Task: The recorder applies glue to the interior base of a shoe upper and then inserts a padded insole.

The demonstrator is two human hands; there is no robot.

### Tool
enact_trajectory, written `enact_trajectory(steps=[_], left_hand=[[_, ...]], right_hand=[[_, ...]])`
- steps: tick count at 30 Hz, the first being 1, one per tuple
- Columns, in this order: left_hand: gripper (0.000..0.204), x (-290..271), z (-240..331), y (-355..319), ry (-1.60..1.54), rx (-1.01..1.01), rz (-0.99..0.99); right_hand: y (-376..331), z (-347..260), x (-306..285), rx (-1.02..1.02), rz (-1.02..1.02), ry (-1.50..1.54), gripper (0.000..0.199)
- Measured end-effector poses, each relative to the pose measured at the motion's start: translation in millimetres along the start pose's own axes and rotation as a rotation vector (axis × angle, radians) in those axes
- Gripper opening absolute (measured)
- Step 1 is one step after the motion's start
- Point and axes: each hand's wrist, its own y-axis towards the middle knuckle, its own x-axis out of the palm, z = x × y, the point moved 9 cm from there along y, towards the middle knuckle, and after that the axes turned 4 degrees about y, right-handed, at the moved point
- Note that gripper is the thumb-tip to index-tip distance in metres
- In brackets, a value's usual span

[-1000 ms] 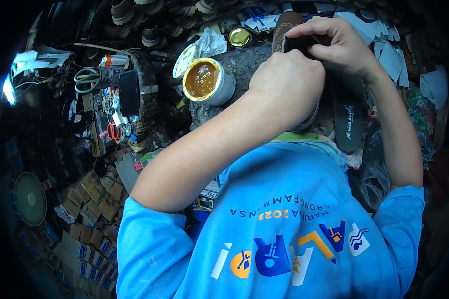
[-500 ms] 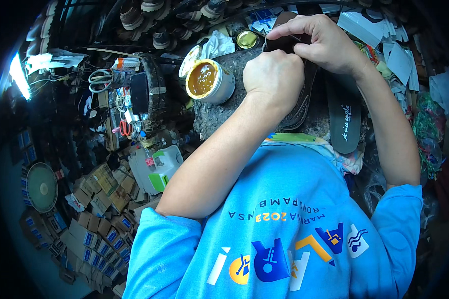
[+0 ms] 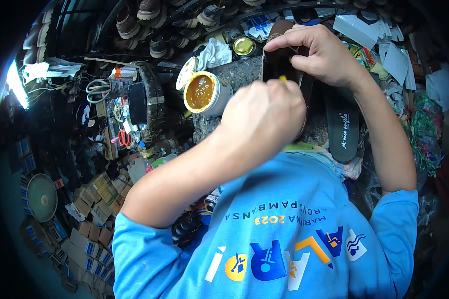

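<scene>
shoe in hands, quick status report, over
Right hand at rim of shoe. Left hand closed, apparently on yellow thing. Left hand hides part of shoe. Open tub off left.

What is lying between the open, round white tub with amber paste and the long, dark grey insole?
In the head view, the person's bare left hand and part of a dark brown shoe come between the tub and the insole.

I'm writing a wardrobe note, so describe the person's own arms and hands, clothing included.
The left sleeve and right sleeve are short and light blue, part of a T-shirt with white, orange and navy printing. Forearms are bare. The left hand and right hand are ungloved; no watch or bracelet shows.
</scene>
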Motion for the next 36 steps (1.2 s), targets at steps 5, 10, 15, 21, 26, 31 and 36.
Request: enact_trajectory(steps=[5,10,15,21,26,31,36], left_hand=[[0.015,-11,-4,-28,-0.152,-0.02,-0.097],[0.028,-19,-11,-23,-0.233,0.051,0.224],[0.023,-4,-18,-17,-0.224,0.14,0.324],[0.018,-6,-27,-17,-0.153,0.081,0.447],[0.019,4,-26,-24,-0.319,0.017,0.45],[0.02,-12,-34,-32,-0.355,-0.019,0.551],[0.016,-5,-29,-36,-0.451,-0.029,0.348]], right_hand=[[-1,0,-2,0.063,-0.008,-0.072,0.044],[-2,1,-5,-0.039,0.054,-0.09,0.042],[0,2,-1,0.048,0.028,-0.089,0.041],[1,-1,-2,0.048,0.045,-0.073,0.041],[1,-1,-2,0.031,0.04,-0.099,0.043],[2,-5,-2,-0.003,0.058,-0.073,0.043],[3,0,-1,-0.003,0.061,-0.043,0.043]])
